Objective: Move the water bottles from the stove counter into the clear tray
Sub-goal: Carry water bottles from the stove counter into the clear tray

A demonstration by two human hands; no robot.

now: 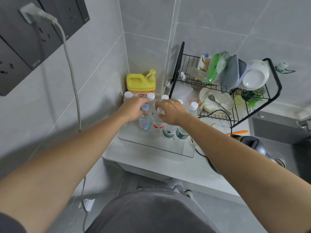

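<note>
Clear tray (127, 137) holds bottles; left hand (133, 109) grips blue-capped bottle (145, 122); right hand (171, 111) grips red-labelled bottle (158, 126).

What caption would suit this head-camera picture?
Both hands, left hand and right hand, grip capped water bottles standing in a clear tray beside a dish rack.

Bottle necks (158, 113) behind both hands, sink (276, 140) cropped at right edge, blurred tap (304, 122)

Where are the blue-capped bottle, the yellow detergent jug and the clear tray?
blue-capped bottle (145, 107): head view, on its blue cap.
yellow detergent jug (140, 82): head view, on its yellow shoulder.
clear tray (156, 145): head view, on its near rim.
</note>
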